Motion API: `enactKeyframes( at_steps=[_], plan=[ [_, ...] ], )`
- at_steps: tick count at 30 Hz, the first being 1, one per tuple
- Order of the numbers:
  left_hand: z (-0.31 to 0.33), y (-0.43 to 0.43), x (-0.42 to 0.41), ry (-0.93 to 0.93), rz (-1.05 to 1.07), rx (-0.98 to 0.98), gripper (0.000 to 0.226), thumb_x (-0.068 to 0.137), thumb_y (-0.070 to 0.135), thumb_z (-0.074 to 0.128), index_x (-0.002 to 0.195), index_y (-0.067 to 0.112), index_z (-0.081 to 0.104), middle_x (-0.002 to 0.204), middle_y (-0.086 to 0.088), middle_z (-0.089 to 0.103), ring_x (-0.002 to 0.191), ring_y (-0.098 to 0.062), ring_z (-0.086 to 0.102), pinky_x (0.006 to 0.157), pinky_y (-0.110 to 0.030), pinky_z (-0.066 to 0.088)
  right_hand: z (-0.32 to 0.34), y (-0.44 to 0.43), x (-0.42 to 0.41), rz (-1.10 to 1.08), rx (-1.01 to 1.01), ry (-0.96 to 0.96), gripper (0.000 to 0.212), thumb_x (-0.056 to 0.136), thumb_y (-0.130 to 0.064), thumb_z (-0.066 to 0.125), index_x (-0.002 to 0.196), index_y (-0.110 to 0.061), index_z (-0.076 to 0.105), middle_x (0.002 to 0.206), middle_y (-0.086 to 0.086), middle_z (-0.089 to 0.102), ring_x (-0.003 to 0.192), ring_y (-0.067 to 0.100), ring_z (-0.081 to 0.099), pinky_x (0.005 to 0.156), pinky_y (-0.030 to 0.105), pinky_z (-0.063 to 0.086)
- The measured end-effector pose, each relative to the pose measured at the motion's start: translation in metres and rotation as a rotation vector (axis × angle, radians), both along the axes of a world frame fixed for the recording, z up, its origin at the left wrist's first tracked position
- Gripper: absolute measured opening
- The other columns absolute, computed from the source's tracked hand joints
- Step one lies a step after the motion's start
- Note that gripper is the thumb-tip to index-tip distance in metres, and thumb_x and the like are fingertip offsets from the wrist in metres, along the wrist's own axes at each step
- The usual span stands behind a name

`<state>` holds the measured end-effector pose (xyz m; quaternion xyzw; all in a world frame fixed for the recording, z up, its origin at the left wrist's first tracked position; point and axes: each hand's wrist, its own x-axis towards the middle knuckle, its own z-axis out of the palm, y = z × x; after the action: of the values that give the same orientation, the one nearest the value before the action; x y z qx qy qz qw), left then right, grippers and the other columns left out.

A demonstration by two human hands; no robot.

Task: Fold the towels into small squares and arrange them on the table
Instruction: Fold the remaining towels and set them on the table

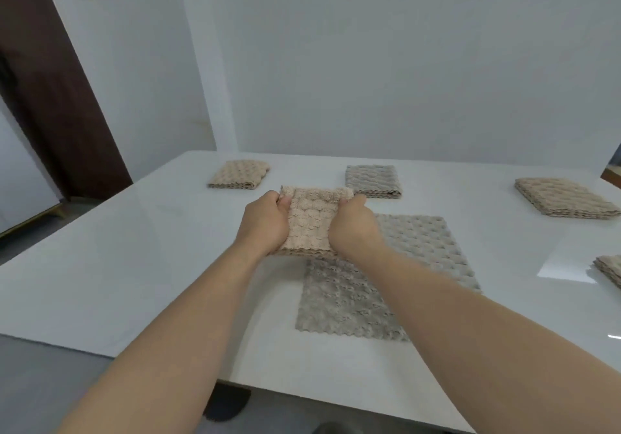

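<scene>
A folded beige towel (314, 221) is held just above the white table (134, 265) at its middle. My left hand (265, 221) grips its left edge with the thumb on top. My right hand (353, 228) grips its right edge the same way. Under and behind it lie two unfolded towels flat on the table: a grey one (342, 299) in front and a lighter grey one (426, 245) to the right, partly hidden by my right forearm.
Folded squares lie around the table: a beige one (240, 174) at the back left, a grey one (373, 179) at the back middle, a beige one (564, 196) at the right and another (610, 267) cut off by the right edge. A white wall stands behind.
</scene>
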<state>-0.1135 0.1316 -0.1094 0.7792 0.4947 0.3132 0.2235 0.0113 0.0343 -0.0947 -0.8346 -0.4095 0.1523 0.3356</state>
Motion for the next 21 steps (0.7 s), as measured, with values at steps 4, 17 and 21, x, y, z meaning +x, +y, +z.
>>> enactKeyframes(
  at_steps=[4, 17, 21],
  plan=[
    [-0.004, 0.042, -0.074, 0.1, 0.082, 0.039, 0.044, 0.106, 0.045, 0.039, 0.082, 0.012, 0.055, 0.077, -0.001, 0.058, 0.07, -0.017, 0.052, 0.057, -0.032, 0.034, -0.012, 0.043, -0.067, 0.101, -0.017, 0.002, 0.06, 0.097, -0.001, 0.045, 0.147, 0.002, 0.012, 0.12, 0.023, 0.061, 0.104, 0.036, 0.064, 0.083, 0.048, 0.056],
    [-0.034, 0.147, -0.2, 0.391, 0.122, -0.007, 0.044, 0.105, 0.046, 0.042, 0.078, 0.015, 0.059, 0.086, -0.005, 0.064, 0.081, -0.022, 0.056, 0.067, -0.034, 0.037, -0.033, 0.139, -0.181, 0.249, -0.133, -0.178, 0.069, 0.087, 0.005, 0.051, 0.146, -0.012, 0.02, 0.087, 0.007, 0.053, 0.085, 0.03, 0.057, 0.061, 0.039, 0.043],
    [-0.04, 0.155, -0.202, 0.459, 0.153, 0.045, 0.041, 0.104, 0.048, 0.04, 0.075, 0.021, 0.052, 0.087, -0.003, 0.06, 0.083, -0.023, 0.055, 0.067, -0.033, 0.039, -0.038, 0.151, -0.19, 0.248, -0.145, -0.216, 0.061, 0.088, 0.003, 0.051, 0.141, -0.013, 0.024, 0.09, 0.008, 0.052, 0.084, 0.03, 0.055, 0.06, 0.038, 0.042]
  ],
)
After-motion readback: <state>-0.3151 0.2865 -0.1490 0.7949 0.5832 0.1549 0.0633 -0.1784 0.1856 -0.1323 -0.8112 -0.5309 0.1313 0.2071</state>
